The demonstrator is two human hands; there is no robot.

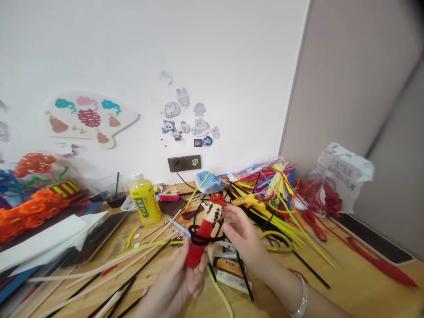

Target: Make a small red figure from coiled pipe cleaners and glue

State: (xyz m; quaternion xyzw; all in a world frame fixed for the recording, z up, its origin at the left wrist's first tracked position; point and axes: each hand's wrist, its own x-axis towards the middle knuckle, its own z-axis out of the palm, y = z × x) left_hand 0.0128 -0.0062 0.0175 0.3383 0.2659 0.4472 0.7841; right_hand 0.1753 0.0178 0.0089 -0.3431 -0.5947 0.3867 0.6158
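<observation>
Left hand (174,282) clamps one pipe-cleaner doll (202,227), red-bodied with a cream head, held above the surface (364,287). Right hand (240,234), just apart from the left, pinches one black chenille stem (212,239) looped around the doll's middle. Nearby lie one pair of yellow-handled scissors (276,240) and one yellow bottle (145,201), its green label lettering too small to read. Higher up, one fan-shaped wall decoration (58,124) bears one red 囍 character.
</observation>
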